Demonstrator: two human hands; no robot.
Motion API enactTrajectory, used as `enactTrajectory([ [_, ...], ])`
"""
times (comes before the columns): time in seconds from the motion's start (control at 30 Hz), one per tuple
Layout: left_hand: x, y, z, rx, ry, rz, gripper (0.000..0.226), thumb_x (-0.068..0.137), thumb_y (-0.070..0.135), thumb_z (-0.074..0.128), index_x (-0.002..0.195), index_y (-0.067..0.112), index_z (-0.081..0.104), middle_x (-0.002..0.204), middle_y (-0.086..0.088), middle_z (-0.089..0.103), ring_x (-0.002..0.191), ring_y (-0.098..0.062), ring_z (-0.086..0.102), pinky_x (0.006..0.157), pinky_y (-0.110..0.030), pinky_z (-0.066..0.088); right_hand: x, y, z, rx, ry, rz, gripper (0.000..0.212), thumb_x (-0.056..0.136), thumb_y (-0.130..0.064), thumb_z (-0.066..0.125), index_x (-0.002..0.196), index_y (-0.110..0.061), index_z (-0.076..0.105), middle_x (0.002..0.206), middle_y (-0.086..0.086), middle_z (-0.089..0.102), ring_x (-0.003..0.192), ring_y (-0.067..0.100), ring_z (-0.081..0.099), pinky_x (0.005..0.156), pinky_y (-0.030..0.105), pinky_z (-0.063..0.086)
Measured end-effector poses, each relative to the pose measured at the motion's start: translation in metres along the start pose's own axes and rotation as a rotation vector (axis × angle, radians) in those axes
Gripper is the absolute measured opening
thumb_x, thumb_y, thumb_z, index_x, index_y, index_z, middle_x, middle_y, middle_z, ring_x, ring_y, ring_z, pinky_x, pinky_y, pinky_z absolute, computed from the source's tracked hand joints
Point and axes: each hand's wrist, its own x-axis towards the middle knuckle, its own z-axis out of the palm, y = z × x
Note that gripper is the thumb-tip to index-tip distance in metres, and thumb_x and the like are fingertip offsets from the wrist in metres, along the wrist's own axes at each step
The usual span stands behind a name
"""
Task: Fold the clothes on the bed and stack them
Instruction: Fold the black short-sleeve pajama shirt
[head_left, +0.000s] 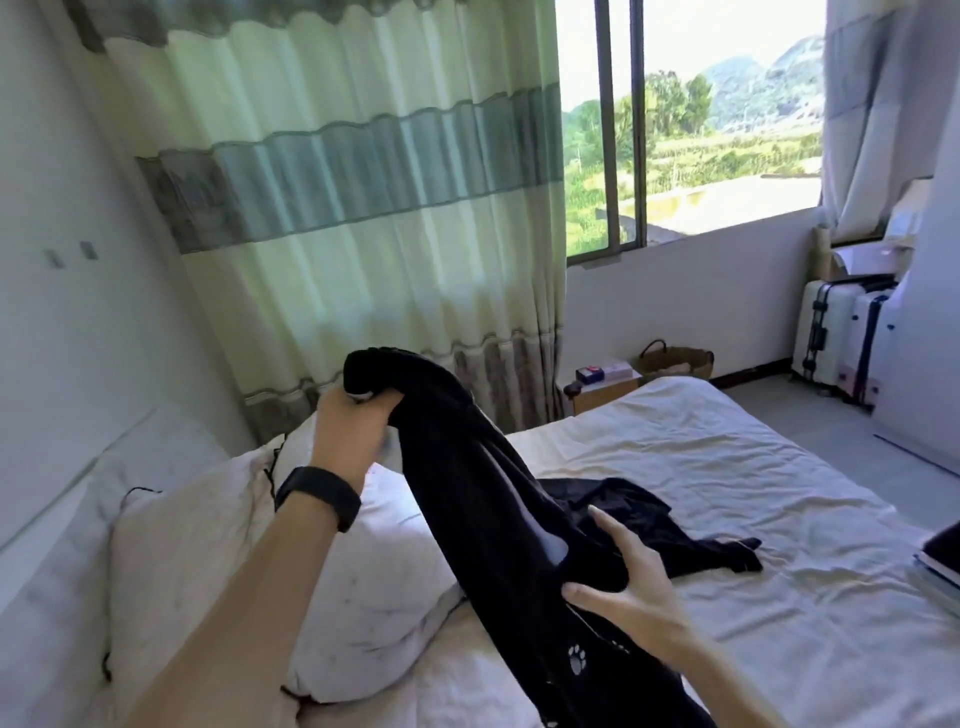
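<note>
one limp black garment (467, 493), left fingers (366, 402) gripping its bunched top, right fingers (615, 535) spread flat

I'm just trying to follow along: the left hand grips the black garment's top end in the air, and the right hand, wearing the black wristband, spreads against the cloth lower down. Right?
Not quite. The black wristband sits on the left wrist, below the left hand gripping the black garment; the right hand, bare-wristed, spreads against the cloth lower down. The head view shows it.
</note>
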Motion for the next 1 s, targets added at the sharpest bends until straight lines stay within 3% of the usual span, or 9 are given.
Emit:
enactTrajectory([
  [0.13,-0.016,-0.035,-0.023,-0.001,-0.022,-0.094,0.016,0.089,0.003,0.067,0.078,0.013,0.064,0.075,0.000,0.069,0.075,-0.017,0.064,0.070,-0.031,0.049,-0.013,0.026,0.040,-0.050,-0.068,0.082,0.024,0.085,-0.022,0.081,0.088,-0.042,0.070,0.078,-0.015,0.073,0.079,0.005,0.067,0.080,0.034,0.054],
  [0.2,-0.024,-0.064,-0.041,0.194,-0.016,-0.111,0.022,0.088,0.009,0.069,0.070,0.018,0.062,0.062,0.007,0.067,0.070,-0.016,0.064,0.063,-0.029,0.047,-0.013,0.031,0.051,-0.046,-0.028,0.089,0.023,0.089,-0.023,0.077,0.072,-0.035,0.066,0.066,-0.011,0.067,0.065,0.004,0.060,0.066,0.033,0.049],
  [0.3,-0.042,-0.120,-0.076,0.564,0.007,-0.279,0.022,0.089,0.022,0.071,0.072,0.014,0.061,0.074,-0.009,0.066,0.086,-0.036,0.067,0.071,-0.038,0.048,-0.018,0.032,0.046,-0.067,-0.028,0.049,0.029,0.085,-0.017,0.078,0.071,-0.037,0.063,0.064,-0.015,0.066,0.058,-0.001,0.058,0.055,0.019,0.041],
  [0.37,-0.067,-0.154,-0.089,0.640,-0.043,-0.439,0.019,0.088,0.027,0.073,0.094,0.012,0.064,0.094,-0.015,0.067,0.100,-0.038,0.064,0.081,-0.041,0.048,-0.022,0.031,0.041,-0.108,-0.076,0.048,0.030,0.083,-0.011,0.077,0.074,-0.035,0.062,0.063,-0.012,0.065,0.053,0.001,0.056,0.051,0.016,0.039],
  [0.47,-0.112,-0.182,-0.072,0.612,-0.267,-0.471,0.065,0.082,0.040,0.081,0.136,0.021,0.050,0.126,-0.006,0.055,0.120,-0.025,0.054,0.098,-0.034,0.042,-0.022,0.021,0.046,-0.197,-0.112,-0.051,0.038,0.078,-0.005,0.074,0.069,-0.036,0.055,0.063,-0.010,0.061,0.056,0.004,0.054,0.051,0.017,0.037],
  [0.6,-0.152,-0.182,-0.015,0.324,-0.577,-0.426,0.097,0.062,0.070,0.080,0.144,0.030,0.046,0.142,0.010,0.039,0.133,-0.003,0.039,0.115,-0.027,0.032,-0.020,-0.003,0.055,-0.382,-0.209,-0.254,0.025,0.075,-0.005,0.072,0.083,-0.025,0.061,0.077,-0.012,0.059,0.072,0.009,0.057,0.063,0.031,0.046],
  [0.7,-0.171,-0.185,0.013,0.177,-0.737,-0.481,0.061,0.063,0.057,0.084,0.118,0.035,0.067,0.115,0.016,0.070,0.109,0.004,0.063,0.093,-0.018,0.051,-0.019,-0.014,0.050,-0.486,-0.263,-0.301,0.024,0.071,-0.009,0.071,0.090,-0.022,0.064,0.083,-0.011,0.060,0.078,0.016,0.058,0.067,0.040,0.050],
  [0.8,-0.181,-0.193,0.022,0.257,-0.663,-0.432,0.023,0.070,0.040,0.081,0.090,0.030,0.074,0.085,0.006,0.075,0.075,-0.002,0.070,0.068,-0.024,0.058,-0.022,-0.013,0.038,-0.511,-0.283,-0.337,0.019,0.077,-0.018,0.077,0.088,-0.026,0.065,0.081,-0.012,0.059,0.075,0.012,0.057,0.066,0.037,0.049],
  [1.0,-0.175,-0.205,0.005,0.485,-0.775,-0.364,0.018,0.075,0.033,0.082,0.075,0.035,0.064,0.073,0.012,0.065,0.056,0.008,0.055,0.058,-0.012,0.043,-0.034,0.000,0.013,-0.544,-0.419,-0.276,0.018,0.080,-0.011,0.076,0.081,-0.022,0.061,0.081,-0.013,0.058,0.074,0.008,0.055,0.069,0.034,0.047],
])
